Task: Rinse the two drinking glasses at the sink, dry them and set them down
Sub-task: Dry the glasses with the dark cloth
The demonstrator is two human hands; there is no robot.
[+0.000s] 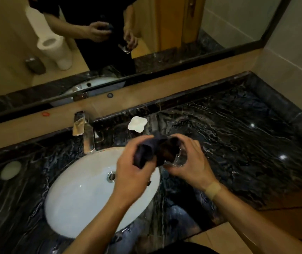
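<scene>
Dark marbled stone is serving as the surface (238,136) around a white sink (84,204), with a mirror behind. A drinking glass (180,158) is being held just right of the basin, the right hand (190,162) with its fingers curled round it. A dark cloth (152,151) is being gripped by the left hand (130,173) and pushed into the glass. Drying is judged to be in hand; next, setting down is being called for. No second glass is being seen.

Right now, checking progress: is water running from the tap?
No, the tap shows no stream into the sink; the hands hold a cloth and a glass.
</scene>
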